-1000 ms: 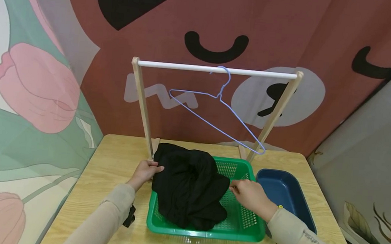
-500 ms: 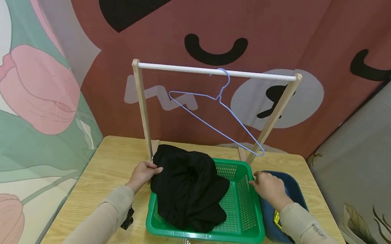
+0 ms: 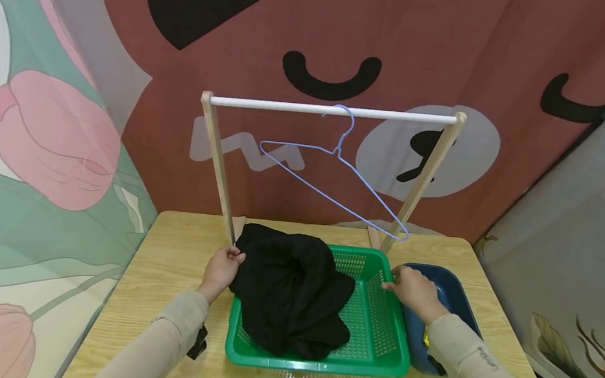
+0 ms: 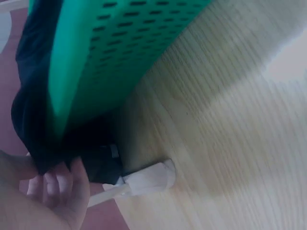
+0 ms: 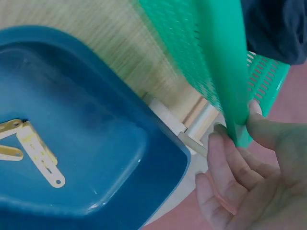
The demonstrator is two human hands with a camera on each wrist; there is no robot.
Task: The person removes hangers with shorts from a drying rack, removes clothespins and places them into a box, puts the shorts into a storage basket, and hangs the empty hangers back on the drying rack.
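Observation:
A bunched black garment lies in a green plastic basket, its left part draped over the rim. At that side my left hand pinches the garment's edge between thumb and fingers; the left wrist view shows the cloth hanging outside the basket wall. My right hand grips the basket's right rim. In the right wrist view, the thumb is inside the rim and the fingers are curled on the outside.
Behind the basket stands a wooden rack with a white bar, from which a blue hanger hangs tilted. Right of the basket is a dark blue basin holding yellow-and-white clip-like pieces. All stand on a wooden table.
My right hand has left the garment's right side, moved right and taken hold of the basket rim. My left hand has shifted slightly left, drawing the garment's edge a little outward.

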